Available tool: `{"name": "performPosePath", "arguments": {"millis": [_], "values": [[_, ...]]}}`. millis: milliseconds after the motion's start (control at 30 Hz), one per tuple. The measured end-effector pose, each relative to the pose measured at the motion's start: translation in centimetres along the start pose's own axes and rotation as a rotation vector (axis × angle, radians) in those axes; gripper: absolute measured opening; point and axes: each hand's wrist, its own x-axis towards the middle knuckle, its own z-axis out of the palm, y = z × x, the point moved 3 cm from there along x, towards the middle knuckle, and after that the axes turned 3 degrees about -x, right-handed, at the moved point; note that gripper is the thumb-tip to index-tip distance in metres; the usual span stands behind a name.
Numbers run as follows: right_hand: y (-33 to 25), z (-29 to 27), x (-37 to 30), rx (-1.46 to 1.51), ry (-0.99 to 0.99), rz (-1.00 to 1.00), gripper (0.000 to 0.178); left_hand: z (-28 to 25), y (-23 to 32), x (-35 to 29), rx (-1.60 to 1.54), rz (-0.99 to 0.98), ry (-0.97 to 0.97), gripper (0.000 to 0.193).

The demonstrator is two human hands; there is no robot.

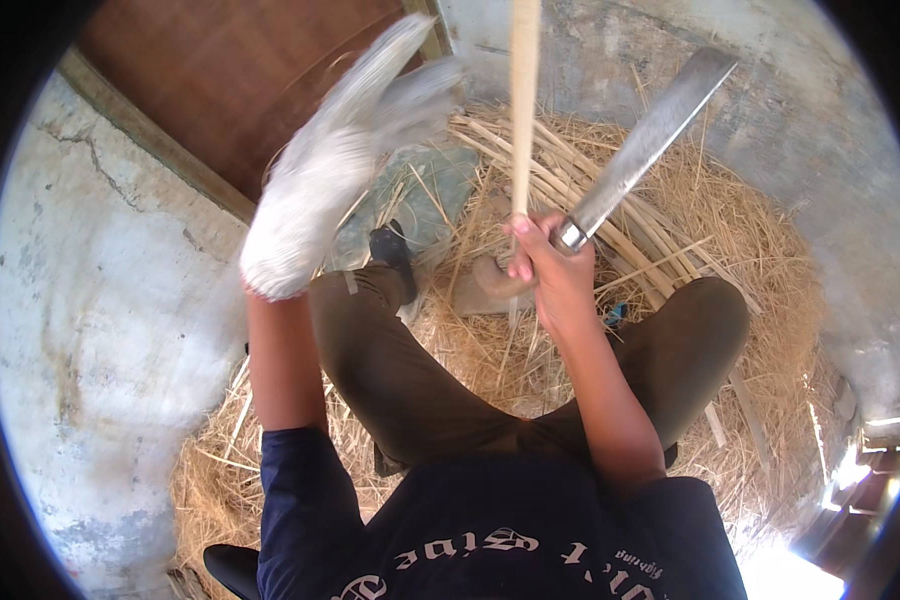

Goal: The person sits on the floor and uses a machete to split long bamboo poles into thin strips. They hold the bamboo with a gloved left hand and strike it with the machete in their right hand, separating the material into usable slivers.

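My right hand is closed around a machete, its broad metal blade slanting up and to the right. A pale bamboo strip stands nearly upright, pinched by that hand's thumb and fingers beside the machete's metal collar. What looks like the rounded wooden handle end shows below the fingers. On the left, my left hand wears a white knitted glove, smeared by motion. Its fingers stretch up and to the right, apart from one another, with nothing visible in them and clear of the strip.
Split bamboo strips lie in a pile ahead of my bent knees. Thin shavings cover the floor around me. A greenish sheet lies near my dark-socked foot. A weathered wall and a brown door stand close by.
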Motion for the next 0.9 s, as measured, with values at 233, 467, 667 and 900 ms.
{"name": "performPosePath", "arguments": {"millis": [233,467,667,900], "values": [[-1.5,3.1,2.4,-0.105,-0.039,-0.113,0.034,4.8,-1.7,3.8,0.208,0.209,0.233,0.034],[1.4,-1.0,-2.1,-0.378,0.152,0.121,0.040,-0.1,-9.7,2.0,-0.107,0.234,0.517,0.042],[7.7,-2.5,-5.7,-0.093,0.175,0.539,0.030,-1.1,-9.5,1.5,-0.133,0.130,0.569,0.055],[8.8,-1.4,-8.0,-0.103,0.066,0.770,0.028,-2.1,-8.3,0.9,-0.121,0.152,0.648,0.051]]}}
